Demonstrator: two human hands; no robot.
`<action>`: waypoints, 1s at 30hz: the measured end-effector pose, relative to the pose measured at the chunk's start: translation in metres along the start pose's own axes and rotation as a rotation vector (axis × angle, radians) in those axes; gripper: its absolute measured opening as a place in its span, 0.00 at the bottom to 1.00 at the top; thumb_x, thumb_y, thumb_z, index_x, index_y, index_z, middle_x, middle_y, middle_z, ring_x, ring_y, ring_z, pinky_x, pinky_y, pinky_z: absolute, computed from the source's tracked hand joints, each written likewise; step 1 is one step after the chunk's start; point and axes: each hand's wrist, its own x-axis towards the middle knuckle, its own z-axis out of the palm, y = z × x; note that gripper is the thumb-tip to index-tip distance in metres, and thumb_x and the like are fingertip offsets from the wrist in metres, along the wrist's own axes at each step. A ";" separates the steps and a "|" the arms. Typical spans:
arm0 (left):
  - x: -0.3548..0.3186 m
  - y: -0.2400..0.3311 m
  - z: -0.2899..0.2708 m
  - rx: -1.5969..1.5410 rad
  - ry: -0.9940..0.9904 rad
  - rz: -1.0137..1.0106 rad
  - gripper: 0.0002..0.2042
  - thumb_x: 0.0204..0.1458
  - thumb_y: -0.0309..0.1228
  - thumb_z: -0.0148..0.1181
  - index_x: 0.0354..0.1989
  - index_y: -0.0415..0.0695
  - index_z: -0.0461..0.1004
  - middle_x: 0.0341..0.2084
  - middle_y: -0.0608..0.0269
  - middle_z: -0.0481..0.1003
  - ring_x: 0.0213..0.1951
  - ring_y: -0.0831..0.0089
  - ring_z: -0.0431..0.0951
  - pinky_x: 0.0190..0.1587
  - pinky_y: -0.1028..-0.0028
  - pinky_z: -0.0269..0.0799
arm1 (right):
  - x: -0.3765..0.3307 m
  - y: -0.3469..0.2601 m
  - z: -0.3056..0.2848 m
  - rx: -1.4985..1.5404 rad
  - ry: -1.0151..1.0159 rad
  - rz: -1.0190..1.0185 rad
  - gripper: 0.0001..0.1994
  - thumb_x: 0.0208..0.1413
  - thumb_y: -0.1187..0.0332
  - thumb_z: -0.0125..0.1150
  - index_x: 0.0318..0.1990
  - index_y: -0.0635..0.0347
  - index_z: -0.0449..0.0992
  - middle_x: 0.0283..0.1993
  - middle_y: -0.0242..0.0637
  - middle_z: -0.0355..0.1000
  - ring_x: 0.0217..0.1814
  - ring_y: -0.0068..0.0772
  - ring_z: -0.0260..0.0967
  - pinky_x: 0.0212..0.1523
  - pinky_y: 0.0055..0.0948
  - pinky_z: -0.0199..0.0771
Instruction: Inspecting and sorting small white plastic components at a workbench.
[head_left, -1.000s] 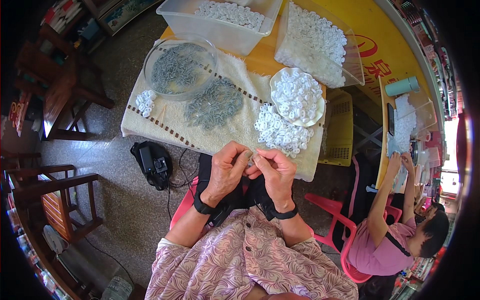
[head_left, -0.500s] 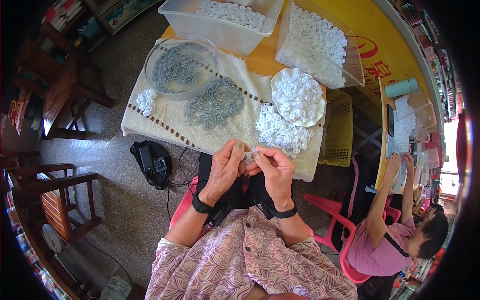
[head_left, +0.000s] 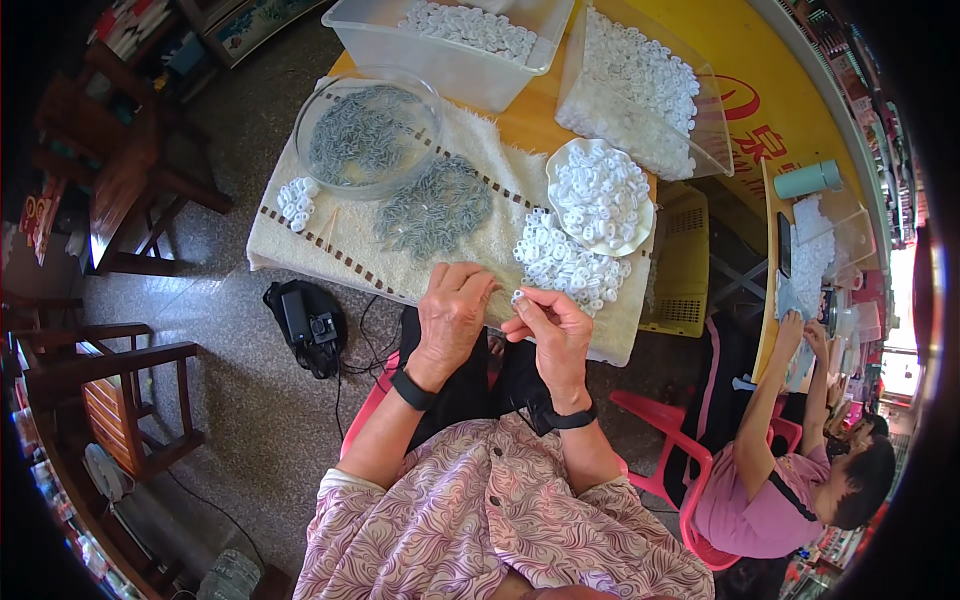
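Note:
My right hand (head_left: pixel 552 338) pinches a small white plastic piece (head_left: pixel 518 296) with a hole, between thumb and fingers at the towel's front edge. Beside it my left hand (head_left: pixel 450 318) is closed, fingertips pressed together; whatever they may hold is too small to make out. Just beyond, a loose pile of thin grey metal pieces (head_left: pixel 436 212) lies on the cream towel (head_left: pixel 345 232). More such pieces fill a clear round dish (head_left: pixel 437 128). Past my right hand are a heap of similar white pieces (head_left: pixel 568 262) and a scalloped white bowl (head_left: pixel 648 222) full of them.
Two translucent bins (head_left: pixel 440 72) (head_left: pixel 715 140) of white pieces stand at the back. A small white cluster (head_left: pixel 296 203) lies on the towel's left. A yellow crate (head_left: pixel 682 250) sits right of the table. At far right a co-worker (head_left: pixel 765 480) works on a red chair. A black bag (head_left: pixel 305 328) rests on the floor.
My hands, earlier together at the towel's edge, have moved apart. The left has shifted left and forward over the towel's edge; the right has kept the white piece in its pinch.

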 end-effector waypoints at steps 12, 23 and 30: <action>-0.006 0.017 -0.012 -0.526 -0.251 -0.481 0.17 0.70 0.39 0.47 0.35 0.38 0.74 0.23 0.62 0.72 0.27 0.73 0.72 0.32 0.71 0.68 | -0.006 -0.011 0.002 -0.049 -0.063 -0.070 0.08 0.62 0.78 0.61 0.47 0.70 0.78 0.35 0.41 0.79 0.30 0.28 0.80 0.28 0.22 0.79; -0.012 0.017 -0.016 -0.657 -0.265 -0.485 0.11 0.70 0.33 0.49 0.38 0.37 0.70 0.25 0.68 0.67 0.30 0.81 0.63 0.32 0.75 0.65 | -0.011 -0.013 0.012 -0.176 -0.078 -0.188 0.06 0.63 0.80 0.59 0.45 0.68 0.78 0.37 0.39 0.79 0.31 0.26 0.79 0.28 0.22 0.81; -0.010 0.023 -0.019 -0.608 -0.203 -0.330 0.07 0.67 0.29 0.53 0.36 0.39 0.70 0.25 0.64 0.68 0.29 0.77 0.66 0.32 0.74 0.65 | -0.013 -0.017 0.014 -0.122 -0.086 -0.180 0.05 0.64 0.78 0.59 0.45 0.68 0.78 0.33 0.38 0.78 0.29 0.26 0.80 0.25 0.20 0.79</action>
